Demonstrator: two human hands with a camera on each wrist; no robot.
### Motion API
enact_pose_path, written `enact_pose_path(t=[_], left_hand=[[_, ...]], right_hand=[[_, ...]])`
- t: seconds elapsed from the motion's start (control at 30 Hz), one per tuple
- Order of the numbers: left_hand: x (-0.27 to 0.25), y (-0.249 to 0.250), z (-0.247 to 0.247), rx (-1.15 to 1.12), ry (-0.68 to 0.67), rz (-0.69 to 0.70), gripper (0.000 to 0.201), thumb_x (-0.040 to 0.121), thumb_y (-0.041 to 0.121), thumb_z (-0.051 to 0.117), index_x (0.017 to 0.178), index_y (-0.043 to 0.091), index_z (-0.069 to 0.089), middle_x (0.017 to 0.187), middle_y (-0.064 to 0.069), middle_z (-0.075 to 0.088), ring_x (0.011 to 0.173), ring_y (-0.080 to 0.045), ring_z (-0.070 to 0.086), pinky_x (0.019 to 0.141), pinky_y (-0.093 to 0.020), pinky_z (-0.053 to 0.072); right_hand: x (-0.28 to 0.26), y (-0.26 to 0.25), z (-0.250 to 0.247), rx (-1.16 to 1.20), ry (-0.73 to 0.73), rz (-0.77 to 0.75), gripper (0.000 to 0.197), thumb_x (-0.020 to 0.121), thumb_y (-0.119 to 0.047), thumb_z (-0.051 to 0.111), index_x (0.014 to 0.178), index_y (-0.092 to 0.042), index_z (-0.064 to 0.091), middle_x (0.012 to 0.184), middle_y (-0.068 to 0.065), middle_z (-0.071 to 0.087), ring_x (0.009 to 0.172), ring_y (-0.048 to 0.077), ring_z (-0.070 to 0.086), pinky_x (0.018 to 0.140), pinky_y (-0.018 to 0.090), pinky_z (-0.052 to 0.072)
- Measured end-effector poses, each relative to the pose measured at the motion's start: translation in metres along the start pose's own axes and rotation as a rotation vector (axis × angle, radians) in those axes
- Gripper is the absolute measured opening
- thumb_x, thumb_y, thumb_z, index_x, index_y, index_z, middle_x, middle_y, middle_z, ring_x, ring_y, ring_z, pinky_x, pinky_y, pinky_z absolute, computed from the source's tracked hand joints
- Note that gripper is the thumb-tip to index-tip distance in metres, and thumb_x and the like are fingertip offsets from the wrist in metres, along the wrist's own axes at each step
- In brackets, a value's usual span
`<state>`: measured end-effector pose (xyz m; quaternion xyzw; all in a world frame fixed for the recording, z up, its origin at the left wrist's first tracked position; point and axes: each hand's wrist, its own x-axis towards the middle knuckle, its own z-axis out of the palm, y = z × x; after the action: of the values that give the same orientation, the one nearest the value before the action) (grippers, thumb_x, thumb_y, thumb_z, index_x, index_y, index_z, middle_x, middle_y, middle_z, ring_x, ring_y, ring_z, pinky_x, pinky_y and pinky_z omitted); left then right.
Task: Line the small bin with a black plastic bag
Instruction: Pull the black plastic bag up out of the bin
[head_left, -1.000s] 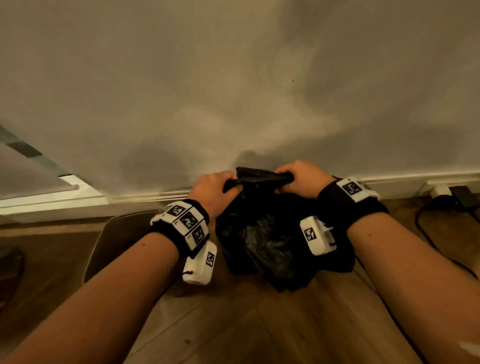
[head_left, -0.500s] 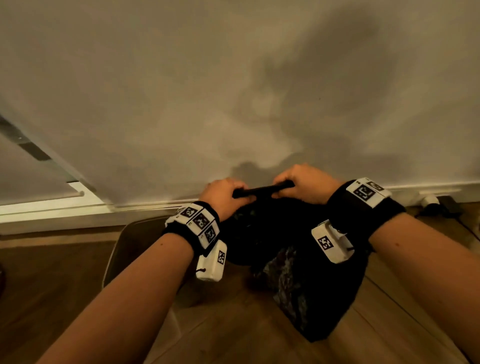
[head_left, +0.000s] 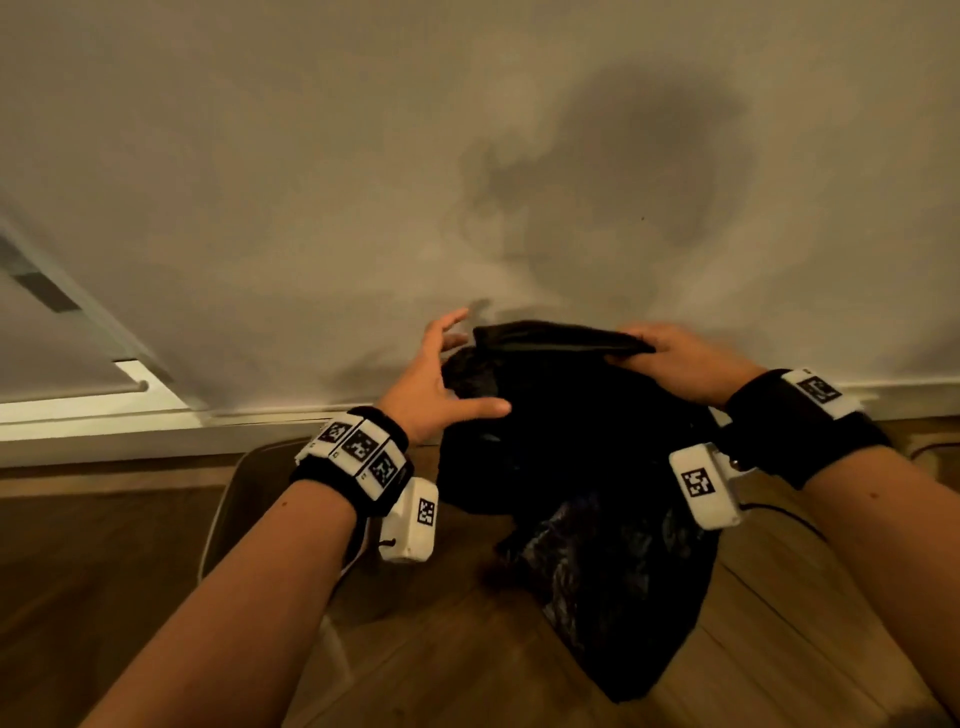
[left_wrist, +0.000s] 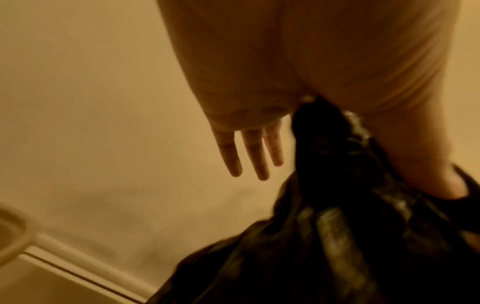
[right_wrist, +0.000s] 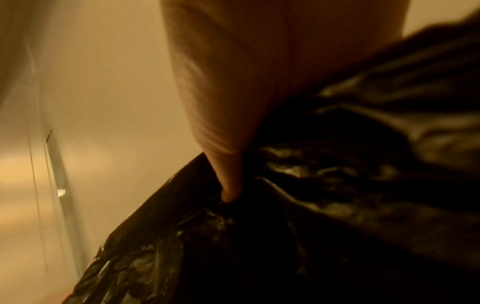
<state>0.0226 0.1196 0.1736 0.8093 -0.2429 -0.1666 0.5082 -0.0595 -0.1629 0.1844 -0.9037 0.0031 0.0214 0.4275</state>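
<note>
A black plastic bag (head_left: 582, 447) hangs in front of me above the wooden floor, its crumpled lower end near the floorboards. My right hand (head_left: 644, 349) grips the bag's folded top edge at its right end; in the right wrist view a finger (right_wrist: 230, 181) digs into the shiny plastic (right_wrist: 350, 205). My left hand (head_left: 475, 364) is at the bag's upper left with its fingers (left_wrist: 249, 154) straight and spread, the thumb lying against the plastic (left_wrist: 337, 236). The small grey bin (head_left: 223, 519) stands on the floor to the left, partly hidden under my left forearm.
A plain wall (head_left: 467, 156) with a white skirting board (head_left: 104, 431) rises close behind the bag. A dark cable (head_left: 930, 449) lies on the floor at the far right. A pale door frame (head_left: 130, 374) shows at the left.
My left hand has let go of the bag's top edge and spread its fingers. The right hand keeps its grip, and the bag has opened out and hangs lower.
</note>
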Motion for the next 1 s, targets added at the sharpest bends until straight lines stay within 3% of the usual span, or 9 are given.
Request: enact_pose_path(t=[0.17, 0.3, 0.37, 0.47, 0.53, 0.67, 0.73, 0.87, 1.0], left_hand=[[-0.032, -0.032, -0.004, 0.139, -0.084, -0.156, 0.139, 0.046, 0.035, 0.093, 0.147, 0.037, -0.003, 0.155, 0.006, 0.019, 0.138, -0.009, 0.024, 0.114, -0.033, 0.025], [-0.031, -0.046, 0.001, 0.416, 0.125, -0.208, 0.141, 0.034, 0.065, 0.083, 0.143, 0.045, -0.004, 0.154, 0.003, 0.027, 0.141, -0.021, 0.028, 0.117, -0.053, 0.016], [-0.025, -0.046, -0.005, 0.39, 0.175, -0.215, 0.121, 0.043, 0.068, 0.079, 0.144, 0.037, 0.021, 0.144, 0.004, 0.042, 0.134, -0.021, 0.038, 0.115, -0.052, 0.024], [-0.022, -0.043, -0.015, 0.4, 0.121, -0.139, 0.056, 0.075, 0.049, 0.072, 0.122, 0.02, 0.062, 0.131, 0.003, 0.052, 0.122, -0.017, 0.05, 0.107, -0.032, 0.037], [-0.022, -0.039, -0.018, 0.289, 0.066, -0.13, 0.039, 0.084, 0.041, 0.067, 0.114, 0.017, 0.067, 0.125, 0.003, 0.059, 0.116, -0.014, 0.055, 0.102, -0.028, 0.04], [-0.024, -0.021, -0.02, 0.012, 0.125, -0.128, 0.015, 0.087, 0.035, 0.065, 0.094, 0.023, 0.067, 0.098, -0.007, 0.072, 0.093, -0.022, 0.068, 0.091, -0.043, 0.052], [-0.022, -0.012, -0.016, -0.031, 0.177, -0.089, 0.008, 0.088, 0.028, 0.064, 0.084, 0.021, 0.065, 0.086, -0.007, 0.069, 0.081, -0.018, 0.066, 0.082, -0.038, 0.052], [-0.019, 0.009, -0.004, -0.013, 0.202, 0.014, 0.016, 0.087, 0.022, 0.066, 0.08, 0.009, 0.061, 0.075, -0.01, 0.064, 0.069, -0.008, 0.058, 0.071, -0.023, 0.045], [-0.012, 0.028, 0.01, 0.108, 0.144, 0.105, 0.015, 0.081, 0.031, 0.072, 0.076, 0.023, 0.06, 0.072, 0.002, 0.063, 0.07, -0.008, 0.057, 0.07, -0.026, 0.044]], right_hand=[[-0.006, -0.017, -0.026, 0.2, 0.01, -0.012, 0.017, 0.097, -0.014, 0.051, 0.104, -0.021, 0.064, 0.081, -0.006, 0.064, 0.068, 0.0, 0.059, 0.063, 0.015, 0.045], [-0.011, -0.031, -0.048, 0.303, -0.025, -0.018, 0.022, 0.097, -0.011, 0.048, 0.107, -0.021, 0.065, 0.077, -0.014, 0.071, 0.068, -0.003, 0.064, 0.059, 0.009, 0.048], [-0.014, -0.032, -0.053, 0.336, -0.04, -0.006, 0.025, 0.097, -0.012, 0.046, 0.107, -0.027, 0.064, 0.081, -0.015, 0.073, 0.072, -0.002, 0.067, 0.061, 0.01, 0.05], [-0.019, -0.026, -0.056, 0.362, -0.009, 0.017, 0.027, 0.099, -0.011, 0.044, 0.11, -0.027, 0.063, 0.085, -0.014, 0.073, 0.074, -0.002, 0.067, 0.063, 0.01, 0.05], [-0.019, -0.015, -0.06, 0.403, 0.04, 0.071, 0.026, 0.099, -0.013, 0.046, 0.114, -0.023, 0.063, 0.089, -0.009, 0.073, 0.075, 0.003, 0.068, 0.063, 0.015, 0.052], [-0.009, 0.009, -0.062, 0.227, 0.237, 0.204, 0.025, 0.092, -0.024, 0.061, 0.114, -0.013, 0.061, 0.108, 0.016, 0.068, 0.087, 0.023, 0.065, 0.073, 0.033, 0.052], [-0.008, 0.011, -0.056, 0.11, 0.377, 0.22, 0.041, 0.084, -0.031, 0.069, 0.117, -0.014, 0.053, 0.115, 0.014, 0.06, 0.098, 0.026, 0.059, 0.082, 0.04, 0.051], [-0.019, -0.01, -0.035, -0.148, 0.64, -0.064, 0.072, 0.068, -0.05, 0.078, 0.123, -0.019, 0.044, 0.118, 0.006, 0.048, 0.108, 0.024, 0.049, 0.093, 0.042, 0.045], [-0.028, -0.048, -0.019, -0.463, 0.516, -0.383, 0.069, 0.07, -0.063, 0.069, 0.127, -0.032, 0.046, 0.127, -0.001, 0.047, 0.121, 0.022, 0.041, 0.098, 0.038, 0.032]])
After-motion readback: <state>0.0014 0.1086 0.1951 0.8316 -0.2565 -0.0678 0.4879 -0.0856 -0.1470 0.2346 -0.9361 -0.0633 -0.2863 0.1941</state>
